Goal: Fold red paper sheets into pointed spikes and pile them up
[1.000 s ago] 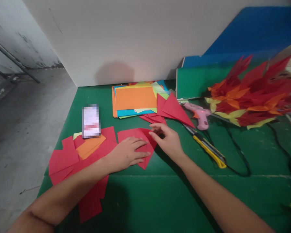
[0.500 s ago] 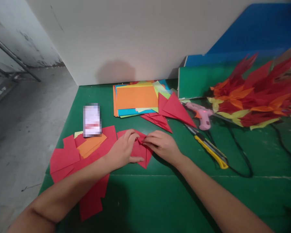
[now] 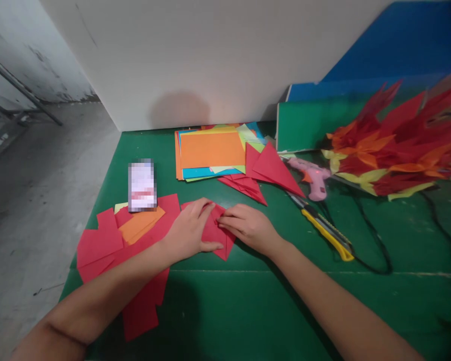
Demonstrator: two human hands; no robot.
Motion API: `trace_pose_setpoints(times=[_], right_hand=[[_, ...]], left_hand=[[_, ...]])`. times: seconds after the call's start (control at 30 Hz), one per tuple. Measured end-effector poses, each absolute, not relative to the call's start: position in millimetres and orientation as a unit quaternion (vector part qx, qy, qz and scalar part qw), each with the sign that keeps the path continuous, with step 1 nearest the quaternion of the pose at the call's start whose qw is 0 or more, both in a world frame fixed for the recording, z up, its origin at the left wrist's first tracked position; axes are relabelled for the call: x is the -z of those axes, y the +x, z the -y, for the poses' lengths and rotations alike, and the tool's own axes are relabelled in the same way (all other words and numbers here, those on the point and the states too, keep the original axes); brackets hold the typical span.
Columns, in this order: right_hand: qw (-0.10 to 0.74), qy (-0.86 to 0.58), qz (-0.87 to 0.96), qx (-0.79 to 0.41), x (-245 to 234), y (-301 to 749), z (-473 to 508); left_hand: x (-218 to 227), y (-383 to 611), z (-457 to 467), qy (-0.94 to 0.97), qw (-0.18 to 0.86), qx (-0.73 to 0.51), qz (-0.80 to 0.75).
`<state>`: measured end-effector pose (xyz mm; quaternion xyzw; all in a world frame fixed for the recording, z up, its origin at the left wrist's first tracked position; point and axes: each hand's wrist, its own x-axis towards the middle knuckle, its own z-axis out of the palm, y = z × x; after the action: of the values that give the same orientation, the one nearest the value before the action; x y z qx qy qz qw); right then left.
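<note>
Red folded paper (image 3: 217, 233) lies centrally on the green-painted tabletop (image 3: 225, 311); its far right side, curved upward a second ago, is now turned inward, forming a fold. The left hand (image 3: 188, 229) steadies it, thumb and fingers apart; the right hand (image 3: 251, 226) has fingertips together, pinching the fold.

Left hand (image 3: 190, 230): laid on the red paper (image 3: 218, 235), thumb spread from fingers.
Right hand (image 3: 248, 228): fingertips bunched at the paper's middle; grip on a fold not discernible.
Phone (image 3: 142, 183): screen pixelated, lower end by the orange slips (image 3: 141, 226).
Paper stack (image 3: 212, 150): orange sheet uppermost, beyond the hands.
Glue gun (image 3: 315, 181): pink, right of the red triangles (image 3: 272, 168).
Cutter (image 3: 326, 230): yellow-edged, lying aslant on the green table (image 3: 218, 311).
</note>
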<state>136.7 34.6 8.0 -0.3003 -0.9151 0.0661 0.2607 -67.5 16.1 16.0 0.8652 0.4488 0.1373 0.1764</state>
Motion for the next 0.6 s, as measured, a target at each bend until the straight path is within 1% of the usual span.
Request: trace_pose_setpoints(times=[0.23, 0.43, 0.6], right_hand=[[0.257, -0.293, 0.918, -0.073, -7.0, 137.9, -34.8], [0.236, -0.27, 0.93, -0.084, -12.5, 136.3, -36.0], [0.253, -0.256, 0.926, -0.109, -11.2, 136.7, -38.0]], left_hand=[[-16.2, -67.8, -15.4, 0.869, 0.165, -0.13, -0.449], [-17.0, -67.0, -16.0, 0.875, 0.146, -0.119, -0.446], [-15.9, -66.6, -15.3, 0.879, 0.123, -0.113, -0.447]])
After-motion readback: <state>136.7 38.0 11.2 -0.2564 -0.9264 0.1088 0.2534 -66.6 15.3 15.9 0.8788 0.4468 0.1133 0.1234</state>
